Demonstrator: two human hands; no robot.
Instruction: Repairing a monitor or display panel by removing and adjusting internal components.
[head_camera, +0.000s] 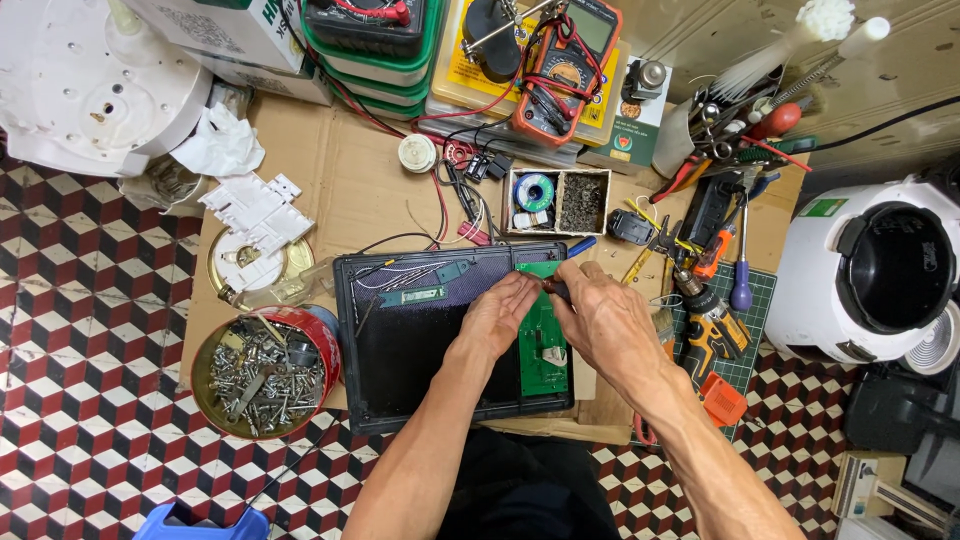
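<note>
A black flat device case lies open in front of me on a sheet of cardboard. A green circuit board sits along its right side, and a small green board lies further left with thin wires. My left hand rests its fingertips on the top of the green circuit board. My right hand grips a dark screwdriver handle, its tip hidden between my fingers. A blue screwdriver lies just above the case edge.
A red tin of screws stands at the left. White plastic parts, a multimeter, a small compartment box, a cordless drill and a white rice cooker surround the cardboard.
</note>
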